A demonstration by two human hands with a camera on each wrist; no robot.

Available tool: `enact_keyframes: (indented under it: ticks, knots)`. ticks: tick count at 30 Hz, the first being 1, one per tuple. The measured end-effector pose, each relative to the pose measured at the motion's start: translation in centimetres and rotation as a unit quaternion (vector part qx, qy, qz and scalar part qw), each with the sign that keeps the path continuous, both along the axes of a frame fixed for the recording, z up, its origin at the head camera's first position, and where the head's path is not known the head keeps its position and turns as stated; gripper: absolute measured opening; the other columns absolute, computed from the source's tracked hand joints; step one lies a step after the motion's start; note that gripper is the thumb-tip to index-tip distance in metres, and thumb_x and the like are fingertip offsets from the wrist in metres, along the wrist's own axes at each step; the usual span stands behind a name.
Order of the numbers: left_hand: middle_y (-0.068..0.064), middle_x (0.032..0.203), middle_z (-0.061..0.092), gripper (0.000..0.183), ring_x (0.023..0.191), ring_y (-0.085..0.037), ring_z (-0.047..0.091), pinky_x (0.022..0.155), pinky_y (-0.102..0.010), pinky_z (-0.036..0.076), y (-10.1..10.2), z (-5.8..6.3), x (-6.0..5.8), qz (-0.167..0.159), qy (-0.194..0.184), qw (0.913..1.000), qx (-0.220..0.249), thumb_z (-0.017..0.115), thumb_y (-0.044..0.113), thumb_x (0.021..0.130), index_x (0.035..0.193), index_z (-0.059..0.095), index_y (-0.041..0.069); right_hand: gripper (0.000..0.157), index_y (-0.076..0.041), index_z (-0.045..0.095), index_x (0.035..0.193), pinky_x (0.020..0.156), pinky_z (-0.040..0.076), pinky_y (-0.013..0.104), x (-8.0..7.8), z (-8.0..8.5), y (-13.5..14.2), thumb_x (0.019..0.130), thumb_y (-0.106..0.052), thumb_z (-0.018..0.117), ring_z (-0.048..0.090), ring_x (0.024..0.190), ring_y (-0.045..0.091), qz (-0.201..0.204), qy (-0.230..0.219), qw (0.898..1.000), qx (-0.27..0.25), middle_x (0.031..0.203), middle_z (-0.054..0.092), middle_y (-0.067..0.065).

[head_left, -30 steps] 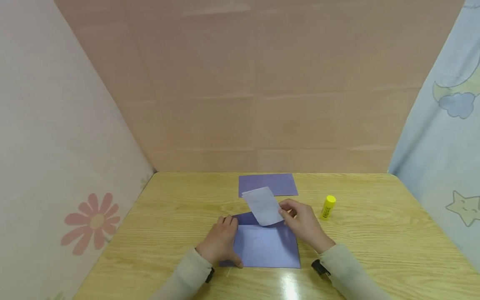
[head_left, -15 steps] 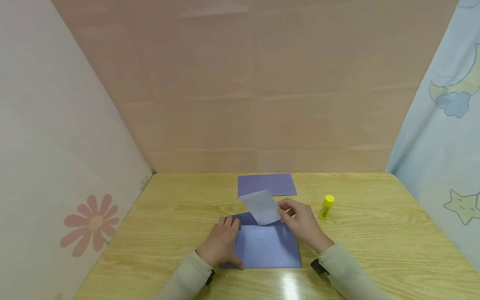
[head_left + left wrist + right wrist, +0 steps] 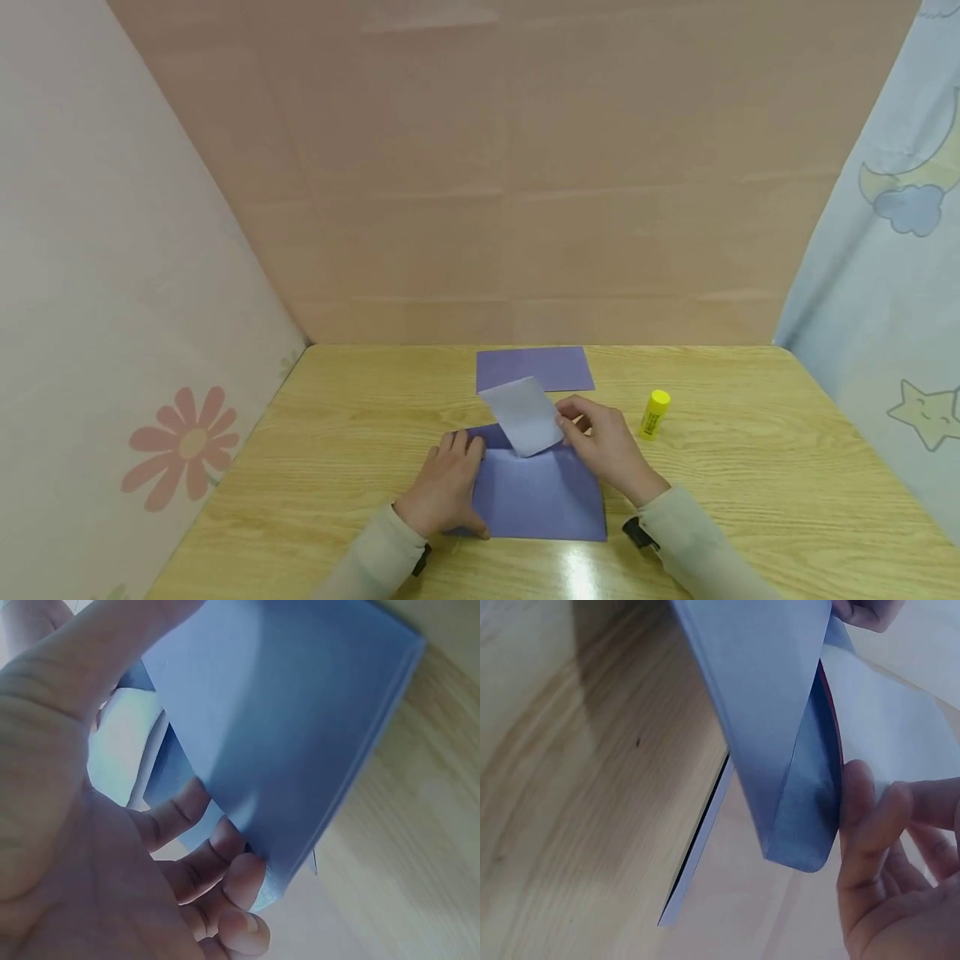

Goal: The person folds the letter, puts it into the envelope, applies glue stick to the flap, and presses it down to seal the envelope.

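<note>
A purple envelope [image 3: 538, 500] lies on the table before me, its darker inside [image 3: 487, 435] showing along the far edge. My left hand [image 3: 446, 490] grips its left side, thumb at the near corner and fingers at the far one. In the left wrist view those fingers [image 3: 244, 881] curl at the edge of the envelope [image 3: 300, 712]. Between thumb and fingers, my right hand [image 3: 603, 442] pinches the right corner of a white sheet of paper [image 3: 525, 417], which slants over the envelope's mouth. The right wrist view shows the sheet [image 3: 885, 712] close beside the envelope's mouth.
Farther back on the wooden table [image 3: 360, 417] lies a flat purple rectangle [image 3: 534, 368]. A yellow glue stick [image 3: 655, 414] stands to the right of my right hand. A pinkish-brown sheet [image 3: 525, 208] hangs behind the table, with patterned cloths at both sides.
The white paper has dipped slightly, its near edge now right at the envelope's mouth. The envelope has shifted a little right and towards me, and its front has darkened.
</note>
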State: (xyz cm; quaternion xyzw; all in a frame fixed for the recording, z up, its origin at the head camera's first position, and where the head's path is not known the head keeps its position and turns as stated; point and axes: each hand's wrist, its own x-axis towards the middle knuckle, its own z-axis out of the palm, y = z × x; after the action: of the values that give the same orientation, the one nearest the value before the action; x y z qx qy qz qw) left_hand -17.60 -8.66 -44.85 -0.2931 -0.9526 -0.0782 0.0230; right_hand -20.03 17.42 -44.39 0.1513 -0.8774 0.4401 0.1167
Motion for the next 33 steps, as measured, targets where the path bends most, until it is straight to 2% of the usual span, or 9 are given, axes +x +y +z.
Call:
enact_keyframes:
  ticks: [6, 12, 16, 20, 24, 28, 33]
  knots:
    - [-0.01, 0.113, 0.052, 0.098, 0.105, -0.028, 0.047, 0.079, -0.042, 0.045, 0.0, -0.1, 0.1, 0.001, 0.005, 1.0, 0.0, 0.099, 0.054, 0.042, 0.115, 0.052, 0.008, 0.018, -0.012, 0.072, 0.106, 0.059, 0.052, 0.024, 0.1, 0.1, 0.4, 0.093, -0.001, 0.067, 0.062, 0.071, 0.005, 0.041, 0.056, 0.997, 0.035, 0.091, 0.071, -0.001]
    - [-0.012, 0.117, 0.052, 0.102, 0.111, -0.03, 0.048, 0.083, -0.044, 0.047, 0.0, -0.2, 0.2, -0.003, 0.015, 0.9999, -0.002, 0.099, 0.054, 0.042, 0.12, 0.052, 0.007, 0.018, -0.014, 0.074, 0.104, 0.06, 0.048, 0.022, 0.5, 0.4, 0.7, 0.092, -0.002, 0.069, 0.055, 0.071, 0.002, 0.048, 0.075, 0.991, 0.105, 0.098, 0.073, -0.003]
    - [-0.013, 0.121, 0.05, 0.102, 0.115, -0.032, 0.047, 0.087, -0.047, 0.048, 0.1, -0.1, 0.2, -0.006, 0.014, 0.9999, 0.001, 0.099, 0.054, 0.043, 0.121, 0.05, 0.009, 0.018, -0.014, 0.076, 0.105, 0.066, 0.054, 0.027, 0.9, 0.9, 0.4, 0.092, -0.004, 0.07, 0.066, 0.08, 0.009, 0.062, 0.093, 0.982, 0.152, 0.104, 0.074, -0.001]
    - [-0.01, 0.116, 0.049, 0.098, 0.111, -0.029, 0.046, 0.088, -0.047, 0.047, 0.0, -0.2, 0.1, -0.009, 0.01, 0.9998, 0.013, 0.099, 0.052, 0.043, 0.117, 0.05, 0.011, 0.019, -0.012, 0.076, 0.107, 0.075, 0.057, 0.034, 1.1, 1.2, 0.1, 0.092, -0.003, 0.069, 0.071, 0.093, 0.018, 0.068, 0.108, 0.975, 0.18, 0.106, 0.075, 0.001]
    - [-0.004, 0.109, 0.046, 0.097, 0.102, -0.023, 0.043, 0.085, -0.042, 0.044, 0.1, -0.4, 0.0, -0.007, -0.001, 0.9997, 0.023, 0.099, 0.051, 0.043, 0.117, 0.051, 0.013, 0.02, -0.011, 0.076, 0.107, 0.074, 0.058, 0.037, 1.1, 1.5, 0.3, 0.091, -0.001, 0.07, 0.072, 0.091, 0.02, 0.053, 0.111, 0.97, 0.209, 0.105, 0.075, 0.002]
    - [-0.001, 0.103, 0.043, 0.095, 0.096, -0.019, 0.04, 0.081, -0.039, 0.041, 0.1, -0.5, 0.0, -0.01, -0.003, 0.9995, 0.031, 0.1, 0.05, 0.043, 0.117, 0.052, 0.014, 0.02, -0.011, 0.076, 0.106, 0.07, 0.057, 0.038, 1.1, 1.8, 0.5, 0.09, -0.002, 0.07, 0.072, 0.087, 0.021, 0.046, 0.117, 0.961, 0.248, 0.1, 0.075, 0.001]
    - [-0.001, 0.101, 0.042, 0.094, 0.094, -0.018, 0.039, 0.08, -0.036, 0.04, 0.1, -0.5, 0.1, -0.009, 0.006, 0.9997, 0.024, 0.099, 0.051, 0.043, 0.115, 0.052, 0.014, 0.019, -0.013, 0.073, 0.106, 0.062, 0.052, 0.029, 1.0, 1.9, 0.4, 0.09, -0.003, 0.07, 0.068, 0.076, 0.014, 0.047, 0.109, 0.959, 0.256, 0.099, 0.075, 0.001]
